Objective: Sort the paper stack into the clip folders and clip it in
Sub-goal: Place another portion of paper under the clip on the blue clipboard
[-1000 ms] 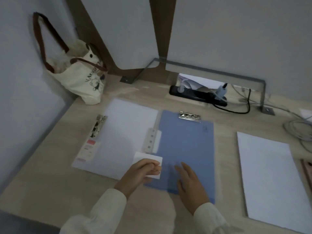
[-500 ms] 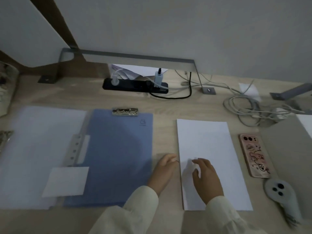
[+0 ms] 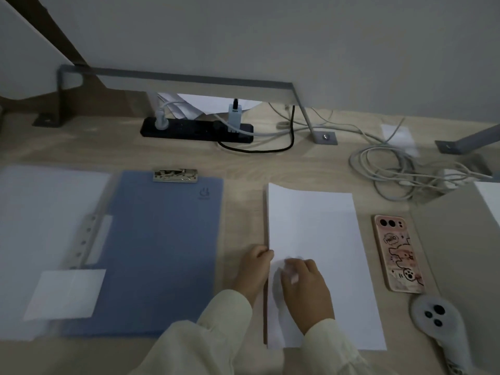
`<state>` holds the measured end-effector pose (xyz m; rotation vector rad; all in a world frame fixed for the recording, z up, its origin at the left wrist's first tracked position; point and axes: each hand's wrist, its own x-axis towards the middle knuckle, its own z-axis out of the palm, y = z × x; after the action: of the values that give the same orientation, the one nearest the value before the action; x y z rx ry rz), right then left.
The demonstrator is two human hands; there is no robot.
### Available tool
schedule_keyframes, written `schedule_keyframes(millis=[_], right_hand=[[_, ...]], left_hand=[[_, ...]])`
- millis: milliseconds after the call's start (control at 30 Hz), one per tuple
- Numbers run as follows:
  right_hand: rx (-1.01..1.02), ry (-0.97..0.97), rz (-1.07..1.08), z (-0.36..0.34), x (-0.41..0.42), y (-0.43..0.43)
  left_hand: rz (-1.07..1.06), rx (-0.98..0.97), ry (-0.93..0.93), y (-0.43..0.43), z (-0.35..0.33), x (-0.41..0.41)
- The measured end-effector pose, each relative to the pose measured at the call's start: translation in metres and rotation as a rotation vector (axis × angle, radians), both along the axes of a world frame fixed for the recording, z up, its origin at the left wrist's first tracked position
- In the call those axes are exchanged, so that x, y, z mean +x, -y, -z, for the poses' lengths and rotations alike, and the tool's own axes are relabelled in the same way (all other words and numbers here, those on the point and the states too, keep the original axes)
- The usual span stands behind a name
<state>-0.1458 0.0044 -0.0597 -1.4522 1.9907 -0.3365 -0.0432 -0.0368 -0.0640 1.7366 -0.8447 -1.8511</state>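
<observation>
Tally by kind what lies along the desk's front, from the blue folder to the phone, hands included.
Clip folder: 1
Paper slip: 1
Paper stack: 1
Phone: 1
Hands: 2, left hand and right hand
Total: 6

- The left hand (image 3: pixel 255 269) let go of the slip (image 3: pixel 65 293), which was left lying across the folder's (image 3: pixel 167 253) near left corner.
- The right hand (image 3: pixel 305 290) lifted off the folder.
- Both hands crossed to the stack (image 3: pixel 338 307); the left curled at its left edge and the right curled on top.
- In the last half second the top sheet (image 3: pixel 311 207) bunched at the right fingertips and its left edge rose.
</observation>
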Motion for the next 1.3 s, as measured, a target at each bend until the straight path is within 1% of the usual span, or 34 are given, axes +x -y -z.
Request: schedule_keyframes(millis=[100,167,300,700,900,1033,1067,1200,1300], right_hand=[[0.045,0.169,0.108,-0.006,-0.005,0.006],[0.069,0.255,0.166,-0.008,-0.009,0.007],[0.072,0.347,0.220,-0.006,-0.016,0.009],[0.038,0.375,0.237,-0.002,-0.014,0.006],[0.026,0.368,0.224,-0.003,-0.014,0.006],[0.021,0.327,0.220,0.000,-0.014,0.007],[0.017,0.309,0.220,0.001,-0.014,0.007],[0.021,0.223,0.182,0.003,-0.012,0.008],[0.030,0.205,0.174,0.004,-0.013,0.009]], left_hand=[[-0.098,0.021,-0.173,-0.016,-0.002,0.000],[-0.075,-0.034,-0.208,-0.026,-0.001,-0.003],[-0.070,-0.104,-0.243,-0.033,0.000,-0.008],[-0.121,-0.145,-0.238,-0.031,0.000,-0.010],[-0.112,-0.173,-0.232,-0.031,0.000,-0.009],[-0.079,-0.233,-0.141,-0.031,0.005,-0.011],[-0.073,-0.253,-0.093,-0.030,0.006,-0.011],[-0.037,-0.304,0.200,-0.025,0.013,-0.012],[0.025,-0.307,0.348,-0.024,0.014,-0.014]])
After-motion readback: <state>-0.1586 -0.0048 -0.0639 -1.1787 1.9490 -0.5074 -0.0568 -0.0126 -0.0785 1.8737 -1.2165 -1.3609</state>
